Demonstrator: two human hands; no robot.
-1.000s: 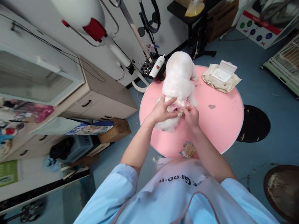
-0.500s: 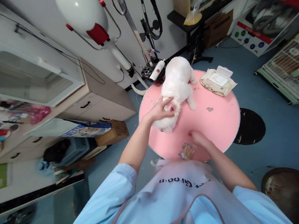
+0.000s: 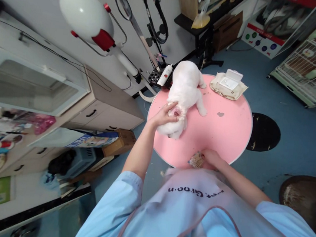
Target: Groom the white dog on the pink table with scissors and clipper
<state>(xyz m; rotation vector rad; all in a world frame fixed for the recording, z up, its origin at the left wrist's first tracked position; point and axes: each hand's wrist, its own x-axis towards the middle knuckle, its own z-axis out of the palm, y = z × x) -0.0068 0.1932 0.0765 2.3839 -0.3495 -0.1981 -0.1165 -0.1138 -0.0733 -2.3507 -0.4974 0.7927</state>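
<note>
A white dog lies on a round pink table, its head toward me with the muzzle low at the left. My left hand rests on the head, thumb and fingers around the ear, holding it turned back so the reddish inner side shows. Close to the table's near edge is a small clear pack of cotton swabs. My right hand has its curled fingertips at the right side of this pack; whatever is between them is too small to make out.
An open pack of wipes lies at the table's far right. Behind the dog, a white bottle stands in a black holder beside the metal grooming arm. A white-and-red dryer hangs at upper left. Cabinets flank the left, a wire cage the right.
My right hand has moved down to the cotton swab pack from just above it. My left hand stays on the dog's ear, and the view has shifted slightly.
</note>
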